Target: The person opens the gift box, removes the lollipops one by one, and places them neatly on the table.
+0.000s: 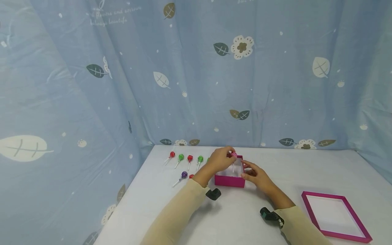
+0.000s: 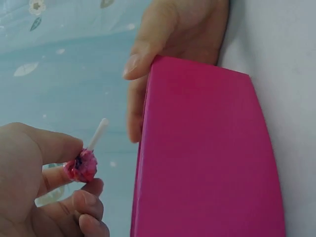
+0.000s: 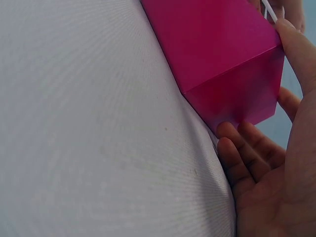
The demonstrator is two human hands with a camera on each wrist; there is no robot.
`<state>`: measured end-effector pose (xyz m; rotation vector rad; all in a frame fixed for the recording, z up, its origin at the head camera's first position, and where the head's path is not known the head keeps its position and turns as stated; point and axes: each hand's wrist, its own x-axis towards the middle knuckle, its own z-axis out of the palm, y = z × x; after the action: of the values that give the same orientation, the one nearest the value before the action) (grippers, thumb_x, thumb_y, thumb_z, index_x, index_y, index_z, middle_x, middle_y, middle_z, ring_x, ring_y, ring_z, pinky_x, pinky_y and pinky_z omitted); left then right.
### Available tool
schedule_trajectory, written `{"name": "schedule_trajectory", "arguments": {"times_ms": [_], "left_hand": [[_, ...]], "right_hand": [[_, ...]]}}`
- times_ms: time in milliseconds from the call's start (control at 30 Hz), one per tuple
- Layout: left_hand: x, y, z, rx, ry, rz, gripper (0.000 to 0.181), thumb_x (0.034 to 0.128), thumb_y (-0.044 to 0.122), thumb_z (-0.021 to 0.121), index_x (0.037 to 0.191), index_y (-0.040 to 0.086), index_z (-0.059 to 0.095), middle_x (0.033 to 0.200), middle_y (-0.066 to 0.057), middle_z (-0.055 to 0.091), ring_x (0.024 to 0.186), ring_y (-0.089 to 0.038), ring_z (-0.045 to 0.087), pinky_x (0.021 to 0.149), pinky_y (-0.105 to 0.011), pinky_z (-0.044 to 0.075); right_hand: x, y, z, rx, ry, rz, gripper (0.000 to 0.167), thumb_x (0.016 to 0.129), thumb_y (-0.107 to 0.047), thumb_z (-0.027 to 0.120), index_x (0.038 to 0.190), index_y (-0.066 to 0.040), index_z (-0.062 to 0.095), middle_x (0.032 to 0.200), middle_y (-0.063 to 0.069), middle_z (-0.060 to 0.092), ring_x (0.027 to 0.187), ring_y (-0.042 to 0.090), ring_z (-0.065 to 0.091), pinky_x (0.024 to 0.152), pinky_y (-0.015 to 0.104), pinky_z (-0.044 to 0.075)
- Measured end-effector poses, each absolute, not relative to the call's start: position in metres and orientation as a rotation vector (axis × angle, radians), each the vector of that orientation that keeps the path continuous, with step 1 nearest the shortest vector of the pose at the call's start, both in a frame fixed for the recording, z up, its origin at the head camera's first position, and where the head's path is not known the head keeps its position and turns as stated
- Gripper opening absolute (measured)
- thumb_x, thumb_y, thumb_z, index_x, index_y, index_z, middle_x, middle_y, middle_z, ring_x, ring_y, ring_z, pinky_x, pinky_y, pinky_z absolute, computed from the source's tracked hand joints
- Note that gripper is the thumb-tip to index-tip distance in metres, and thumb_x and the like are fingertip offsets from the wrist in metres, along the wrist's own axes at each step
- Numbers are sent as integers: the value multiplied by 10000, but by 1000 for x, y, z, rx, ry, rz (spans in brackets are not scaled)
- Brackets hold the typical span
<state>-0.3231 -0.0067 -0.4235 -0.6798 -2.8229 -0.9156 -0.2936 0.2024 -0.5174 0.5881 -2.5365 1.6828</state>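
Between thumb and fingers, my left hand (image 1: 222, 159) pinches a pink lollipop (image 2: 84, 165) by its wrapped candy head. In the head view, its white stick points down over the open magenta box (image 1: 229, 181). My right hand (image 1: 259, 177) is at the box's right side, its thumb at the near top corner. In the right wrist view, the loosely bent fingers (image 3: 242, 153) lie against or close beside that side wall. The box's white inside shows partly in the head view; its floor is largely hidden.
Several lollipops lie left of the box, among them a red one (image 1: 172, 154), a green one (image 1: 181, 157) and a purple one (image 1: 184, 174). My left arm covers some of them. A magenta-rimmed lid (image 1: 346, 236) lies at the right front. A blue curtain (image 1: 196, 85) hangs behind the table.
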Motion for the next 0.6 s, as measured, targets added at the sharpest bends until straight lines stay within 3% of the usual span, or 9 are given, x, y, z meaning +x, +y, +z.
{"name": "schedule_trajectory", "arguments": {"times_ms": [433, 600], "left_hand": [[-312, -35, -418, -701, -2811, -898, 323, 978, 363, 568, 1240, 188, 641, 1016, 80, 653, 971, -131, 599, 786, -319, 512], [-305, -49, -414, -687, -2808, -929, 350, 973, 351, 579, 1271, 170, 605, 1005, 56, 656, 863, -123, 592, 716, -310, 503]], "right_hand": [[-293, 202, -516, 593, -2530, 1708, 632, 926, -210, 676, 1488, -123, 400, 1305, 216, 481, 1032, 316, 590, 844, 406, 484], [-293, 202, -517, 586, -2540, 1696, 623, 920, -225, 682, 1479, -145, 418, 1294, 189, 489, 1021, 290, 587, 848, 381, 478]]}}
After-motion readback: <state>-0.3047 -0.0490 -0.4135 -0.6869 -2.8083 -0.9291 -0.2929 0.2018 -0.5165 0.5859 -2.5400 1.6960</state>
